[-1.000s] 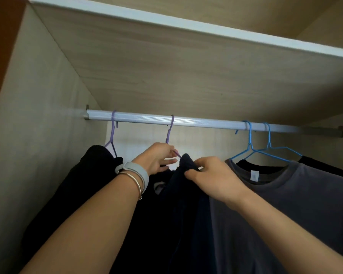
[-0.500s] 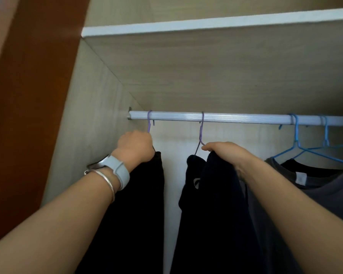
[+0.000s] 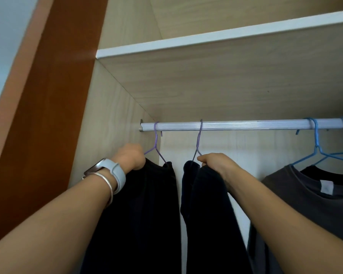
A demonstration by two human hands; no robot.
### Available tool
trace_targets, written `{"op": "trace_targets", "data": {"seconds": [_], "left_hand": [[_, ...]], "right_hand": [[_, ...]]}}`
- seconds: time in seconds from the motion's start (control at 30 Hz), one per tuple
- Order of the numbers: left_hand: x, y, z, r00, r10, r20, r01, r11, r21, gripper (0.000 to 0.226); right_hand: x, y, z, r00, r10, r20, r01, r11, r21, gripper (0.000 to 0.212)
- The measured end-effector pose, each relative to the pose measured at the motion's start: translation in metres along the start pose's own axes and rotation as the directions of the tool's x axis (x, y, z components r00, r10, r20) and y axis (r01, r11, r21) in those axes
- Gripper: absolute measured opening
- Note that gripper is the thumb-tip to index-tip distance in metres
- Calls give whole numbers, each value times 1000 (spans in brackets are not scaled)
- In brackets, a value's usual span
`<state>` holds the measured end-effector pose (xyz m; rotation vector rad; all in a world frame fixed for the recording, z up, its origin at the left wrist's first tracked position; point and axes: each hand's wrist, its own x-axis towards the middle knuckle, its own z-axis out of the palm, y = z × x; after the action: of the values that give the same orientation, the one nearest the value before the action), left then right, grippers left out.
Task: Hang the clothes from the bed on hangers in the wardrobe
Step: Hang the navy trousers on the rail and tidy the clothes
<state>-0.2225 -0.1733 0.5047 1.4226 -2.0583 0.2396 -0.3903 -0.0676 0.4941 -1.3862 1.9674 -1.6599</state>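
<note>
A silver rail [image 3: 246, 125] runs across the wardrobe. Two purple wire hangers hook over its left end. The left purple hanger [image 3: 156, 143] carries a black garment [image 3: 147, 204]; my left hand [image 3: 132, 158], with a watch and bangle on the wrist, is closed on that garment's top by the hanger's shoulder. The second purple hanger [image 3: 198, 141] carries a dark navy garment [image 3: 204, 204], and my right hand [image 3: 216, 163] grips its top at the hanger. A gap of white back wall shows between the two garments.
To the right, blue wire hangers [image 3: 317, 149] hold a grey T-shirt [image 3: 309, 198] and a black one behind it. A wooden shelf [image 3: 226, 36] sits above the rail. The wardrobe's side wall [image 3: 107, 135] and brown door frame [image 3: 48, 115] are at left.
My left hand left the middle hanger and took the left black garment, sliding it toward the side wall. The two dark garments now hang apart. The view swung left and up.
</note>
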Motion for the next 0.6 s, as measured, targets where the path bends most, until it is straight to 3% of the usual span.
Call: {"op": "trace_targets", "data": {"seconds": [0.2,0.4,0.6], "left_hand": [[2,-6,-1,1000,19,-5,-18,999,26,31],[0,-4,-4,998,58,20,-59,997,40,32],[-3,-2,0,987,146,-63,-147,989,-15,32]], "right_hand": [[10,-17,49,998,-29,55,32,998,-53,14],[17,-31,78,993,-27,114,44,987,-156,26],[20,-35,81,996,0,91,4,999,-44,27]]}}
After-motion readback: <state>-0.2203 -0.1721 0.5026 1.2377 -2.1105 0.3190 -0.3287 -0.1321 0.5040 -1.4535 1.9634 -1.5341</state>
